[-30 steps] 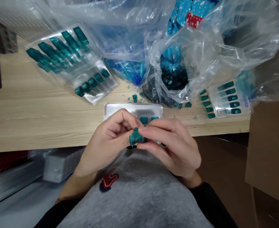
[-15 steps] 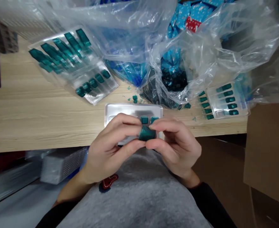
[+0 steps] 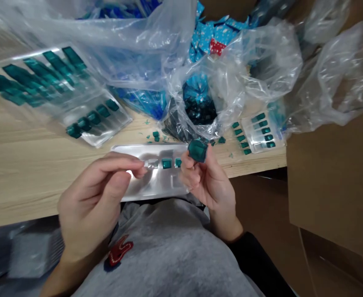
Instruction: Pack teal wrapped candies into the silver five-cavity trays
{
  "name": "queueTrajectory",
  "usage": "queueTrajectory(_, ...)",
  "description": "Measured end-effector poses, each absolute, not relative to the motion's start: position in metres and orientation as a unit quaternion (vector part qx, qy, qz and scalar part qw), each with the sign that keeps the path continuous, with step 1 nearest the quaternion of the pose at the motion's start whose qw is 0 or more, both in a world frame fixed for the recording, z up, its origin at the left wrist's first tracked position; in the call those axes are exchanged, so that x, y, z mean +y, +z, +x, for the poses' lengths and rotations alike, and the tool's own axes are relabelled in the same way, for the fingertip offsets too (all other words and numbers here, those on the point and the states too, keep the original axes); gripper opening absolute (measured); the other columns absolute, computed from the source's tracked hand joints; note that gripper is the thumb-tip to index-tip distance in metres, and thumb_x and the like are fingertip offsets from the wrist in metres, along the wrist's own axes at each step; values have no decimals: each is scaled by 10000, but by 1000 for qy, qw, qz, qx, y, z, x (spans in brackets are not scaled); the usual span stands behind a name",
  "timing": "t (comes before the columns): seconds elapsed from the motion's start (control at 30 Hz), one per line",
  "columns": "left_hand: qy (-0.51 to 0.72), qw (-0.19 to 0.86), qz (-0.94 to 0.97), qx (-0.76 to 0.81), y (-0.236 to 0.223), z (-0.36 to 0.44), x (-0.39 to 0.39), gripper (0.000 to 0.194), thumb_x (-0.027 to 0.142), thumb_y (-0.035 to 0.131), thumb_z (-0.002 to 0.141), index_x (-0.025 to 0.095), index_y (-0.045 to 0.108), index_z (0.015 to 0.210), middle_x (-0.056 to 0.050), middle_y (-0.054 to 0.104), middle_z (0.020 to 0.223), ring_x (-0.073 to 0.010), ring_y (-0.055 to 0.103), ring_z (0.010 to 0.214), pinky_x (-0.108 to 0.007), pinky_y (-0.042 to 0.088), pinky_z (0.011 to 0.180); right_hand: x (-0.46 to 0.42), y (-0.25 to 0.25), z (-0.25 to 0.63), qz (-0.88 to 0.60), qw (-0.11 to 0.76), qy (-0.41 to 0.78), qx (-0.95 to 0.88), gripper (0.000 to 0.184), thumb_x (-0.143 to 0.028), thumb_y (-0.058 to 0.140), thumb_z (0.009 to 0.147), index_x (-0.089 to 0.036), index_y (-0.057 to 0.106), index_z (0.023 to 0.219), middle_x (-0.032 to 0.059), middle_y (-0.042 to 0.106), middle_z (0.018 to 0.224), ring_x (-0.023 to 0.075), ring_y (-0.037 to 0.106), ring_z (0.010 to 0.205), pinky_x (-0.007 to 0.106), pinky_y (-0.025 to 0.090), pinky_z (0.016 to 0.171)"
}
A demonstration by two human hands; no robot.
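Between the thumb and fingers of my right hand (image 3: 207,181) is a glossy dark green translucent piece (image 3: 197,151), squarish with cut-looking edges, raised above the table. My left hand (image 3: 97,198) is over the left part of a clear plastic tray (image 3: 150,192), its thumb and fingertips apart and nothing visible between them. Small green square pieces (image 3: 166,163) sit in the tray's upper row. Beside them an unfilled moulded pocket (image 3: 152,164) shows near my left fingertips. My right hand covers the tray's right end.
At the left lies an open clear blister pack (image 3: 97,140) with long and short green pieces. A smaller pack (image 3: 254,144) lies right. Behind stands an open plastic bag (image 3: 227,109) of dark green pieces, with green scraps (image 3: 155,136) before it. A cardboard box (image 3: 332,177) is at right.
My hands have separated. The left has let go of the green piece and moved left; the right has lifted and turned the piece. The view has also shifted.
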State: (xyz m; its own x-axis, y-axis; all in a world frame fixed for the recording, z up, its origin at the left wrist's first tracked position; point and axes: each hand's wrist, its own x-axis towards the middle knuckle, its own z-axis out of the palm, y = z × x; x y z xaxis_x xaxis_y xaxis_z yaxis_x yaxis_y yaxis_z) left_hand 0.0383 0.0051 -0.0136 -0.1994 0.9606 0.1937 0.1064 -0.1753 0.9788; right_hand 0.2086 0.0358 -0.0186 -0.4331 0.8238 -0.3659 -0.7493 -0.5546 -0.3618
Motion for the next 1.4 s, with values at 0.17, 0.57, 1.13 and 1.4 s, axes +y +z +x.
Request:
queueTrajectory(0.17,503,397,572,513,-16,30,5,198,150,587,942,250,747,1002,20,721,874,-93,662,816,-185,538,731,37,-22,209,-257,462,847,-52,303,-385,632,937,-170,607,725,-47,554,614,24,425,448,126,446,461)
queueTrajectory(0.57,482,336,567,577,-15,22,4,120,220,638,889,274,745,902,37,717,816,-125,674,797,-211,547,733,47,-48,250,-419,567,648,-289,375,-554,678,815,-210,529,816,-48,548,653,56,390,444,196,387,418)
queueTrajectory(1.13,488,316,574,577,-24,9,4,166,226,602,938,299,744,980,39,702,862,-126,646,857,-252,525,803,36,-35,243,-429,505,233,-712,187,-201,685,920,-185,670,1105,20,717,904,121,662,784,259,542,700)
queueTrajectory(1.4,500,294,549,602,-32,-2,-13,210,189,566,970,285,729,1060,20,697,930,-138,630,882,-281,516,769,49,-30,217,-341,333,164,-864,126,-266,666,946,-171,675,1028,56,740,955,177,639,878,352,456,819)
